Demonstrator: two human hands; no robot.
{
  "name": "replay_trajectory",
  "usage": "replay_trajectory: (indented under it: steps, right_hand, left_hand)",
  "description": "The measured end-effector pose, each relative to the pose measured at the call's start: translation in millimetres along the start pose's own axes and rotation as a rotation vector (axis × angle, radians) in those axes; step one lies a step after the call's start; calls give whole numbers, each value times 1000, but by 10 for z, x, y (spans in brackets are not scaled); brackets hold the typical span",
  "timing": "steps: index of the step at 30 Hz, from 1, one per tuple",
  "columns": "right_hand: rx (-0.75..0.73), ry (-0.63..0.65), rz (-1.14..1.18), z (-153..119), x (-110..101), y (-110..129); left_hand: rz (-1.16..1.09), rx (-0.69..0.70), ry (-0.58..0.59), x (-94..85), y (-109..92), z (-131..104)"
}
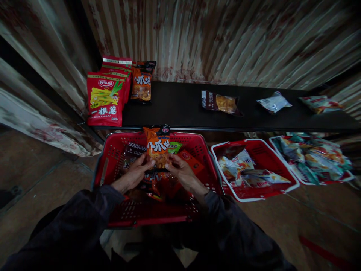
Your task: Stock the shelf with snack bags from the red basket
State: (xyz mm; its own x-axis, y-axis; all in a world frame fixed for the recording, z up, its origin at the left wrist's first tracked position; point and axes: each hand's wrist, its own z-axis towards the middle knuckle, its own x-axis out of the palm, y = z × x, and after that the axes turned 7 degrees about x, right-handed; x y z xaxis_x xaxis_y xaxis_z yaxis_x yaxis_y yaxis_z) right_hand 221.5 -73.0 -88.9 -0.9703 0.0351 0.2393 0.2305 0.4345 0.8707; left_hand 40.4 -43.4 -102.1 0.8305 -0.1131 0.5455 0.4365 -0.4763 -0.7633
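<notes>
An orange and black snack bag [158, 143] is held upright between my two hands, over the large red basket [113, 145]. My left hand [137, 171] pinches its lower left side, thumb on the front. On the lower right side my right hand [182, 171] grips it the same way. Beneath the bag, more snack packs lie in the basket: a dark brown pack [135, 149], a green pack [175, 146] and a red-orange pack [191, 163]. A similar orange and black bag [142, 82] stands on the black shelf [175, 105], beside several red snack bags [105, 99].
Farther right on the shelf lie a brown snack pack [221, 103], a white pack [274, 102] and a red-and-white pack [320, 104]. Two smaller red baskets with white rims, the nearer basket [270, 150] and the farther basket [293, 169], hold snack packs. A patterned curtain [180, 41] hangs behind.
</notes>
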Motion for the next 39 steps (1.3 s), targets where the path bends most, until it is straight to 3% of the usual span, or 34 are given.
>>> replay_trajectory:
  steps: [6,11,17,24,31,39]
  right_hand:
    - [6,-78,-5,16,-37,21]
    - [-28,-30,1,28,-10,15]
    - [-63,-73,-6,41,1,-10]
    - [-51,-46,37,34,21,15]
    - [-56,-18,43,-20,62,76]
    - [-72,-87,100,-1,49,61]
  left_hand:
    - [-73,-36,84,18,-101,-28]
    - [-42,1,45,29,-122,-15]
    - [-60,-23,-20,59,-143,-28]
    - [-92,-15,-23,61,-144,-27]
    - [-24,47,89,65,-151,-50]
    - [66,89,208,46,-59,1]
